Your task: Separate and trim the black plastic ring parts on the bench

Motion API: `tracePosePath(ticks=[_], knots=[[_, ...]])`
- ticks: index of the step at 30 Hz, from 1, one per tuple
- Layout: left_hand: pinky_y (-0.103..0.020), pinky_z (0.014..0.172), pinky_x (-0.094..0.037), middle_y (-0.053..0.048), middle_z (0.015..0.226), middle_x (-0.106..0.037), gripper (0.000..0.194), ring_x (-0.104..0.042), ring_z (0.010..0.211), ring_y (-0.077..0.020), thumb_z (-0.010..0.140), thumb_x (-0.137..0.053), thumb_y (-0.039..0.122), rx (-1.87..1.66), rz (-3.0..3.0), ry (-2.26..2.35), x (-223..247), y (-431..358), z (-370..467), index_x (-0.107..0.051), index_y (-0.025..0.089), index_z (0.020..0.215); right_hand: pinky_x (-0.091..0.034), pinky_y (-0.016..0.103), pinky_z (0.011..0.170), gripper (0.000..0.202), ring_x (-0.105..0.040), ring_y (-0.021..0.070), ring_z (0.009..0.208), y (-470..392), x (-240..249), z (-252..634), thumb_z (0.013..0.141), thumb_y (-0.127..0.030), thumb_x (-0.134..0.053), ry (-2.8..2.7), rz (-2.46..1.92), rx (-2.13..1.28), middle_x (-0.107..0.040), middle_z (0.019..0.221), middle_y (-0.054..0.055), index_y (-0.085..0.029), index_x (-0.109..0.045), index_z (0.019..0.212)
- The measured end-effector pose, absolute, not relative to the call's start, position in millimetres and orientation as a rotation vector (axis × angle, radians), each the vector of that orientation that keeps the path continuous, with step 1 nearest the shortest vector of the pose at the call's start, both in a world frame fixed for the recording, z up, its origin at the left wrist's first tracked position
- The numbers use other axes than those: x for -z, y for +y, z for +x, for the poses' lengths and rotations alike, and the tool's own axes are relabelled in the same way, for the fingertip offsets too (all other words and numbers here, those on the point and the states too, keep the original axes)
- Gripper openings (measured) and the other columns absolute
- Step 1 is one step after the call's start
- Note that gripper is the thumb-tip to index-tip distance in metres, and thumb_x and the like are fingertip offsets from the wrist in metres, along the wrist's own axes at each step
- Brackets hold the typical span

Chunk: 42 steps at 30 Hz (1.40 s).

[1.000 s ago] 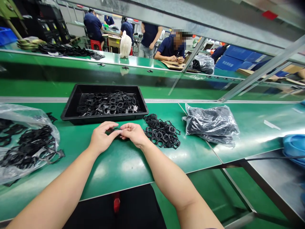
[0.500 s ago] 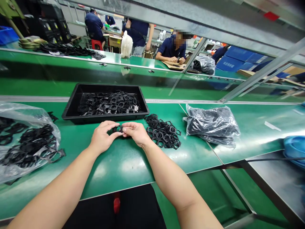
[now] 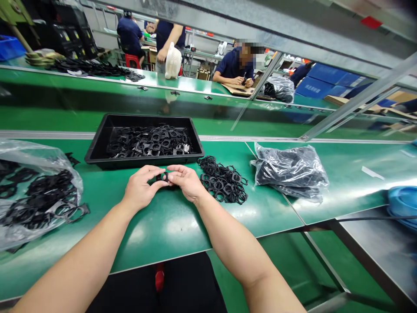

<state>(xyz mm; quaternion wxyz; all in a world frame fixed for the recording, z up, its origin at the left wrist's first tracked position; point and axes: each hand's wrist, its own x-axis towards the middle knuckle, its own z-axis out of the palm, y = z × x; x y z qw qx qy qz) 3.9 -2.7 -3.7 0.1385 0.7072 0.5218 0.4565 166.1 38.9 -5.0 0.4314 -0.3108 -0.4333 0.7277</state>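
arms: bare to past elbows, no sleeves | hands: no gloves, rings or watch | lap: dark clothing

A small black part (image 3: pixel 162 177) is seen against the plain green worktop (image 3: pixel 169 226). Black rings (image 3: pixel 223 180) are heaped beside a black tray (image 3: pixel 97 150). Black pieces show through a clear bag (image 3: pixel 35 195) at the worktop's left edge, a grey-black bag (image 3: pixel 288 167) toward its right.

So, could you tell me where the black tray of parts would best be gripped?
Probably by its two short end walls, one hand from each side. The black tray is wide and shallow with a raised rim, and the loose ring pile lies near its right front corner.
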Motion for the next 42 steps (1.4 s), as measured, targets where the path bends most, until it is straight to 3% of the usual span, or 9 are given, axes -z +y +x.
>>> tracePosePath(ticks=[7, 14, 17, 19, 24, 34, 42], knots=[[-0.028, 0.074, -0.051, -0.005, 0.099, -0.064, 0.030, -0.061, 0.087, -0.0174, 0.074, -0.067, 0.036, -1.331, 1.977, 1.465, 6, -2, 4, -0.069, 0.022, 0.100, -0.046, 0.021, 0.058, 0.041, -0.058, 0.0070, 0.055, 40, 7, 164, 0.057, -0.026, -0.081, -1.128, -0.773, -1.751, -0.067, 0.064, -0.002, -0.015, -0.063, 0.092], [-0.029, 0.072, -0.051, -0.006, 0.101, -0.061, 0.027, -0.059, 0.078, -0.0147, 0.074, -0.067, 0.031, -1.374, 1.926, 1.483, 4, -4, 6, -0.069, 0.022, 0.099, -0.050, 0.024, 0.061, 0.036, -0.061, 0.0097, 0.061, 38, 3, 164, 0.060, -0.029, -0.079, -1.182, -0.787, -1.749, -0.069, 0.073, 0.001, -0.015, -0.066, 0.090], [-0.031, 0.071, -0.052, -0.007, 0.109, -0.059, 0.041, -0.061, 0.076, -0.0145, 0.066, -0.073, 0.035, -1.422, 1.574, 1.395, 3, -2, 9, -0.066, 0.019, 0.104, -0.051, 0.025, 0.062, 0.035, -0.063, 0.0108, 0.064, 39, 4, 164, 0.055, -0.026, -0.082, -1.146, -0.801, -1.736, -0.069, 0.072, 0.002, -0.014, -0.067, 0.085], [-0.032, 0.068, -0.053, -0.007, 0.102, -0.062, 0.047, -0.062, 0.072, -0.0142, 0.065, -0.073, 0.041, -1.393, 1.230, 1.308, 3, 0, 9, -0.063, 0.016, 0.103, -0.051, 0.025, 0.062, 0.034, -0.063, 0.0109, 0.065, 40, 4, 163, 0.056, -0.026, -0.081, -1.133, -0.805, -1.711, -0.069, 0.071, 0.001, -0.014, -0.067, 0.084], [-0.025, 0.058, -0.048, -0.004, 0.071, -0.065, 0.038, -0.059, 0.062, -0.0119, 0.058, -0.078, 0.041, -1.287, 0.835, 1.196, 2, 4, 6, -0.067, 0.010, 0.077, -0.052, 0.025, 0.063, 0.033, -0.064, 0.0115, 0.068, 42, 7, 163, 0.057, -0.027, -0.081, -1.176, -0.804, -1.682, -0.069, 0.073, 0.002, -0.014, -0.068, 0.085], [-0.023, 0.056, -0.046, -0.004, 0.069, -0.066, 0.031, -0.058, 0.059, -0.0104, 0.058, -0.079, 0.033, -1.235, 0.741, 1.075, 5, 5, 2, -0.069, 0.011, 0.077, -0.052, 0.026, 0.063, 0.036, -0.064, 0.0128, 0.070, 39, 6, 163, 0.056, -0.032, -0.080, -1.241, -0.852, -1.651, -0.069, 0.076, 0.003, -0.014, -0.068, 0.084], [-0.022, 0.058, -0.045, -0.001, 0.066, -0.063, 0.026, -0.055, 0.059, -0.0090, 0.062, -0.077, 0.033, -1.251, 0.735, 1.047, 6, 7, 2, -0.065, 0.012, 0.071, -0.051, 0.025, 0.061, 0.036, -0.060, 0.0088, 0.061, 39, 6, 162, 0.055, -0.031, -0.080, -1.230, -0.833, -1.664, -0.067, 0.072, 0.001, -0.014, -0.067, 0.084]])
